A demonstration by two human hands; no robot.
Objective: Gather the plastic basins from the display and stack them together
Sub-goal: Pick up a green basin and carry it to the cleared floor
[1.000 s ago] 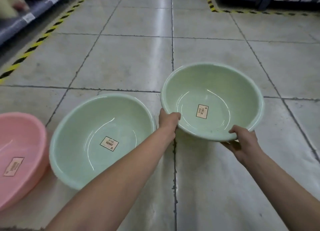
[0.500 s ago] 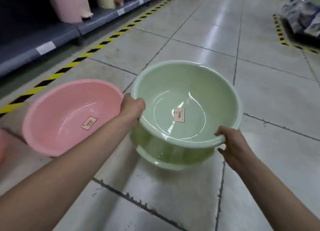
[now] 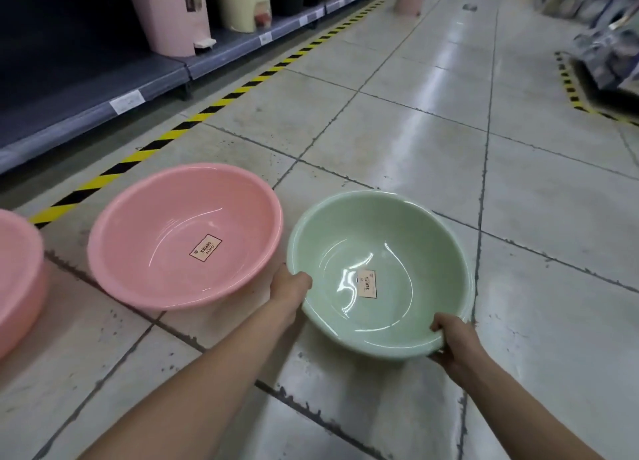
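Gripping green basin (image 3: pixel 397 248) rim | left hand (image 3: pixel 288 286) | right hand (image 3: pixel 453 338)

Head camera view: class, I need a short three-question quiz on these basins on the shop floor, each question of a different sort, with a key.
1. True or false: both hands hold the rim of the green basin.
2. Multiple choice: what lies directly beside the green basin, on the side of the left hand? A) a blue bucket B) a pink basin C) a cardboard box
3. Short answer: what is stuck on the inside bottom of the green basin?

Key
1. True: the left hand takes the near left rim, the right hand the near right rim.
2. B
3. A label; the pink basin carries its own label.
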